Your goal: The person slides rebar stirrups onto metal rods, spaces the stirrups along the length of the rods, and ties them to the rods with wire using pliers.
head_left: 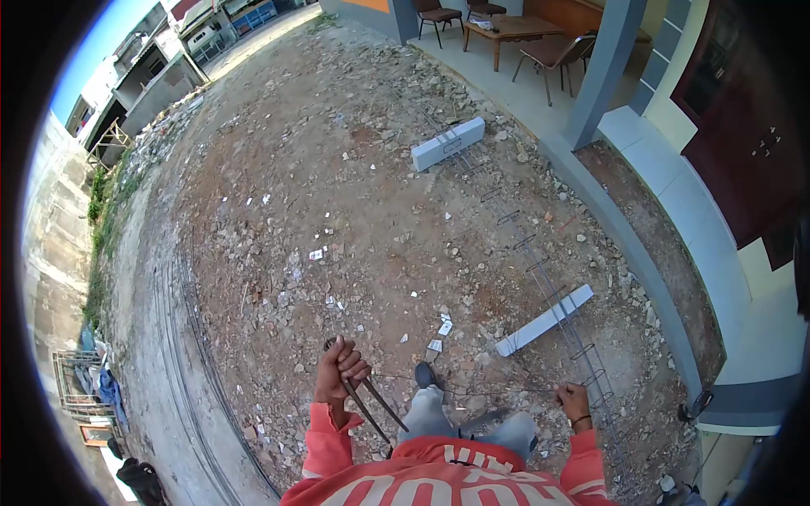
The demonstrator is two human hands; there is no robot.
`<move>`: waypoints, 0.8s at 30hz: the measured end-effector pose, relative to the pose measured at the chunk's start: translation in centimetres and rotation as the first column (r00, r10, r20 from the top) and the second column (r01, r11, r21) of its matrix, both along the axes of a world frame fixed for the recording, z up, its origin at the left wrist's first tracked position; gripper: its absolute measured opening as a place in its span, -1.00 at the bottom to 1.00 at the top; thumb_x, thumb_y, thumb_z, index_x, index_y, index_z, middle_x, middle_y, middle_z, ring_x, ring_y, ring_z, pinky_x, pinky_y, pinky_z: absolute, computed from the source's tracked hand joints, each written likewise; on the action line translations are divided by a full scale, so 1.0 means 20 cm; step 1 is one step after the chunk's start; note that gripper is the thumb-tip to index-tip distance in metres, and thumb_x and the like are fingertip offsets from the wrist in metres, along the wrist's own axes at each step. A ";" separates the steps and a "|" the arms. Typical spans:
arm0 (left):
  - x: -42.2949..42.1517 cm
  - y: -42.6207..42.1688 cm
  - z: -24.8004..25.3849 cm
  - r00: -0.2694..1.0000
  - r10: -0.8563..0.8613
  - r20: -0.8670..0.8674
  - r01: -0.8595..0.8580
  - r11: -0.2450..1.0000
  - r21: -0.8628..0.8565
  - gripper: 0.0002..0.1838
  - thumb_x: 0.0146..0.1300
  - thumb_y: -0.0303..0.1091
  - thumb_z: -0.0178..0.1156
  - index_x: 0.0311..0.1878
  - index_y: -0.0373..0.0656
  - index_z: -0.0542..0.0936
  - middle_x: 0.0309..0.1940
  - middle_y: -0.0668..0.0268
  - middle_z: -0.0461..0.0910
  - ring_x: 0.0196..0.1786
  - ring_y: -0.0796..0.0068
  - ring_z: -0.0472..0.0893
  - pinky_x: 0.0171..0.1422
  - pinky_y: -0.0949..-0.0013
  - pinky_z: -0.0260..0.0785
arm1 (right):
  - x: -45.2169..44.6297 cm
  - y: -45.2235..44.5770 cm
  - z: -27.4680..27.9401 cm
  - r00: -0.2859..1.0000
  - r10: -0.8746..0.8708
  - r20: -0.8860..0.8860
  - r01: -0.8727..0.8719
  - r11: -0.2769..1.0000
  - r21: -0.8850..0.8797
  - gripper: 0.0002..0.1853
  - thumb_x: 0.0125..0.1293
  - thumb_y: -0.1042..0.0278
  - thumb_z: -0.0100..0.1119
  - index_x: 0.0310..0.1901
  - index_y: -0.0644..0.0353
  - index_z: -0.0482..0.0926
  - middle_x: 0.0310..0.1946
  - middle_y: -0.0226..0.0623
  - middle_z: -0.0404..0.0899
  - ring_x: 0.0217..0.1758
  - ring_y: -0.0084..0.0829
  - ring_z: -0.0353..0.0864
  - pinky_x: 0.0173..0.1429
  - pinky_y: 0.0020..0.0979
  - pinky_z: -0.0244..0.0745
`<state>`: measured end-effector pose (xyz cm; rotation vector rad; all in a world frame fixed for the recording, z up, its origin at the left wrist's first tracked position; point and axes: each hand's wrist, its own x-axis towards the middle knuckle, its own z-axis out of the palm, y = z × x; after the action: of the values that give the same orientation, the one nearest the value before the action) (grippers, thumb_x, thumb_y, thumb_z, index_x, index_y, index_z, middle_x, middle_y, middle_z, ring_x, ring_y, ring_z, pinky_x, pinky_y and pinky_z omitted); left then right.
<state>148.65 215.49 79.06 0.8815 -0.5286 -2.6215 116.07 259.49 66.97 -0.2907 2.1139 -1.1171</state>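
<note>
My left hand point(342, 361) is closed around the dark handles of a pincer-like tool point(371, 406), whose arms point down toward my lap. A thin wire point(472, 391) runs from near this hand across my legs to my right hand point(574, 402), whose fingers are pinched on its end. Beside my right hand lies a long steel rebar cage point(557, 295) with rectangular stirrups. It rests on a near white block point(545, 320) and a far white block point(449, 144).
Long rods point(181, 354) lie on the ground at the left. Rubble and white tile pieces point(435, 345) are scattered ahead. A concrete curb point(650, 261), blue-grey pillar point(607, 76), wooden table point(513, 29) and chairs stand right. Dark-red doors point(742, 126) are farther right.
</note>
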 end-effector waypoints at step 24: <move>-0.19 -2.09 -0.38 0.749 0.105 0.654 0.032 0.980 -0.194 -0.74 0.38 -0.21 0.17 -0.32 -0.22 0.53 -0.51 0.23 0.54 -0.43 0.30 0.57 -0.16 0.14 0.52 | -0.63 -2.31 -1.25 0.072 -0.651 0.755 0.991 0.133 0.020 -0.84 0.23 0.50 -0.10 -0.18 0.11 0.42 -0.43 -0.24 0.59 -0.53 -0.40 0.54 -0.50 -0.41 0.53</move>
<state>144.89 173.60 71.53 1.7407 -0.9070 -2.1001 103.48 213.35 41.99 1.2727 1.1014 -2.1228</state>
